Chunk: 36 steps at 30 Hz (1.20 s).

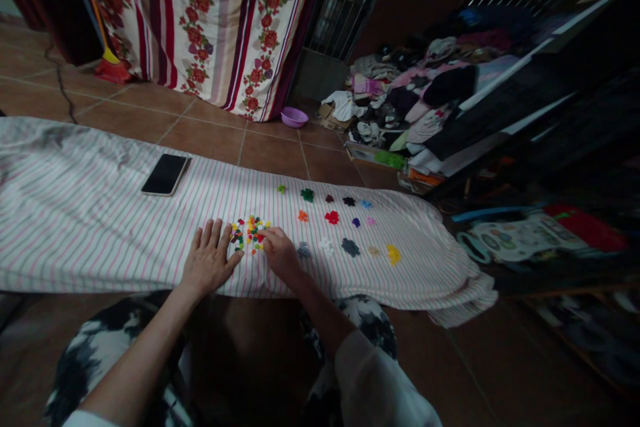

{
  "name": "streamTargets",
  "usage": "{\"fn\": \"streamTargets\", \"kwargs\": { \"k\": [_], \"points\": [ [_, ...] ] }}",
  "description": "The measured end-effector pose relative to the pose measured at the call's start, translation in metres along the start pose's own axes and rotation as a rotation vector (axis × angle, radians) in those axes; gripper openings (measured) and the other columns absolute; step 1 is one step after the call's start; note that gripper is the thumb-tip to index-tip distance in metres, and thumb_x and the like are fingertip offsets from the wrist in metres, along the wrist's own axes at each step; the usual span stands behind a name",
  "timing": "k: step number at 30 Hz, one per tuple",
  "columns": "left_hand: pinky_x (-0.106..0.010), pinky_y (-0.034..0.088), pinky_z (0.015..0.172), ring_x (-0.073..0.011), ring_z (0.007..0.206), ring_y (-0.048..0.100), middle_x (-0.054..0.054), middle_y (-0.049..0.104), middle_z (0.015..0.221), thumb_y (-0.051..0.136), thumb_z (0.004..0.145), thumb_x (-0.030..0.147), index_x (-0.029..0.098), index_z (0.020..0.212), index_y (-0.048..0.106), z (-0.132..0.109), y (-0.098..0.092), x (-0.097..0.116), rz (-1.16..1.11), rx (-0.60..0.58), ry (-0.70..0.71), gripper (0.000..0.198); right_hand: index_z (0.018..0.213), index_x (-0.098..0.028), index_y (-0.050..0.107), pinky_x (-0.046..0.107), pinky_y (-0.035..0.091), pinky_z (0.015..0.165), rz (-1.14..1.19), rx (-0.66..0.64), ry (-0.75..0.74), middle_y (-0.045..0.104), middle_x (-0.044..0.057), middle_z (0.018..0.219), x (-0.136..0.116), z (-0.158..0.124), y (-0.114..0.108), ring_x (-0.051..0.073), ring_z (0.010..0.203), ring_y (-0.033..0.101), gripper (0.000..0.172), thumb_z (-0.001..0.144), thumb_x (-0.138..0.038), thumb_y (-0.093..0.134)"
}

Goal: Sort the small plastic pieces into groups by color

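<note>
A loose pile of small mixed-colour pieces [251, 230] lies on the striped cloth [125, 233] in front of me. My left hand [210, 258] rests flat on the cloth at the pile's left side, fingers spread, holding nothing. At the pile's right edge my right hand [280, 252] has its thumb and fingers pinched together; whatever is between them is hidden. To the right sit separate one-colour heaps, among them a dark green heap [307, 195], a red heap [331, 217], a dark grey heap [351, 247] and a yellow heap [393, 254].
A smartphone [165, 175] lies on the cloth at the left. Beyond it hangs a floral curtain [200, 20], with a purple basin [295, 117] on the tiled floor. Piled clothes [400, 93] stand at the back right. A red and yellow broom [113, 67] leans at the far left.
</note>
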<state>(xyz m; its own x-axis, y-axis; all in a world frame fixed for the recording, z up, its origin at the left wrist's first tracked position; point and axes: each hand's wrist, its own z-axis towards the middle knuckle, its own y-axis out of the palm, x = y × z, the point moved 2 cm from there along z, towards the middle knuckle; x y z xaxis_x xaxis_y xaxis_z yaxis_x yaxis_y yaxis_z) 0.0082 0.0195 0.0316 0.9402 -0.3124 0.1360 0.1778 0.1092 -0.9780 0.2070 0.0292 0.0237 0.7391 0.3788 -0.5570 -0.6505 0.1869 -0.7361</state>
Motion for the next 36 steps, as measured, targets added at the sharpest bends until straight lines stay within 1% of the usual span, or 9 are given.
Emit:
{"fn": "streamTargets", "kwargs": {
  "k": [3,7,10,13,18,28,31,36],
  "points": [
    [-0.053,0.022,0.123,-0.0368,0.152,0.026,-0.021,0.034,0.16,0.038,0.095,0.06,0.009,0.151,0.042,0.0,-0.002,0.0,0.005,-0.016,-0.004,0.075,0.112,-0.017,0.074,0.035,0.055,0.092,0.012,0.027,0.003,0.067,0.011,0.104,0.0,0.0,-0.002,0.02,0.097,0.064,0.037,0.088,-0.008,0.047],
    [-0.053,0.023,0.123,-0.0361,0.152,0.025,-0.021,0.033,0.16,0.039,0.095,0.059,0.007,0.151,0.041,0.001,-0.003,-0.001,0.008,-0.043,-0.008,0.077,0.106,-0.019,0.076,0.033,0.055,0.087,0.027,0.063,-0.013,0.065,0.008,0.099,-0.007,0.004,-0.004,0.019,0.093,0.064,0.032,0.091,-0.011,0.049],
    [-0.053,0.023,0.123,-0.0366,0.152,0.025,-0.022,0.033,0.16,0.04,0.095,0.058,0.006,0.151,0.04,0.002,-0.002,-0.001,0.015,-0.061,-0.006,0.077,0.104,-0.019,0.076,0.032,0.054,0.086,0.031,0.054,-0.044,0.064,0.008,0.097,-0.016,0.01,-0.001,0.019,0.091,0.063,0.028,0.092,-0.014,0.051],
    [-0.054,0.023,0.123,-0.0369,0.152,0.025,-0.022,0.032,0.16,0.039,0.095,0.058,0.005,0.151,0.04,0.002,-0.002,-0.001,0.01,-0.052,-0.001,0.076,0.102,-0.02,0.076,0.031,0.053,0.087,0.01,0.026,-0.066,0.063,0.006,0.095,-0.027,0.015,0.006,0.018,0.09,0.062,0.027,0.092,-0.013,0.052],
    [-0.053,0.024,0.123,-0.0368,0.151,0.027,-0.022,0.034,0.159,0.039,0.095,0.058,0.005,0.15,0.041,0.001,-0.001,-0.002,0.0,-0.036,0.004,0.076,0.097,-0.022,0.077,0.03,0.05,0.087,-0.092,-0.07,-0.062,0.062,0.005,0.092,-0.045,0.023,0.012,0.018,0.09,0.06,0.022,0.091,-0.015,0.057],
    [-0.054,0.025,0.121,-0.0368,0.15,0.03,-0.022,0.039,0.158,0.041,0.094,0.055,0.008,0.148,0.045,0.001,0.005,-0.002,-0.005,0.019,0.008,0.071,0.103,-0.021,0.074,0.03,0.049,0.089,-0.41,-0.248,-0.016,0.066,0.008,0.101,-0.064,0.039,0.017,0.021,0.099,0.06,0.017,0.095,-0.024,0.059],
    [-0.054,0.025,0.121,-0.0367,0.15,0.03,-0.022,0.039,0.157,0.042,0.094,0.056,0.009,0.148,0.046,0.001,0.007,-0.002,-0.011,0.037,0.003,0.071,0.101,-0.021,0.074,0.029,0.049,0.087,-0.482,-0.321,0.008,0.067,0.009,0.102,-0.07,0.045,0.015,0.021,0.1,0.061,0.02,0.098,-0.026,0.056],
    [-0.054,0.025,0.122,-0.0366,0.151,0.029,-0.022,0.038,0.158,0.044,0.094,0.056,0.009,0.149,0.045,0.001,0.007,-0.003,-0.025,0.033,0.003,0.072,0.103,-0.021,0.074,0.029,0.049,0.088,-0.531,-0.426,-0.02,0.068,0.01,0.103,-0.079,0.054,0.01,0.021,0.101,0.063,0.027,0.101,-0.025,0.048]
  ]
}}
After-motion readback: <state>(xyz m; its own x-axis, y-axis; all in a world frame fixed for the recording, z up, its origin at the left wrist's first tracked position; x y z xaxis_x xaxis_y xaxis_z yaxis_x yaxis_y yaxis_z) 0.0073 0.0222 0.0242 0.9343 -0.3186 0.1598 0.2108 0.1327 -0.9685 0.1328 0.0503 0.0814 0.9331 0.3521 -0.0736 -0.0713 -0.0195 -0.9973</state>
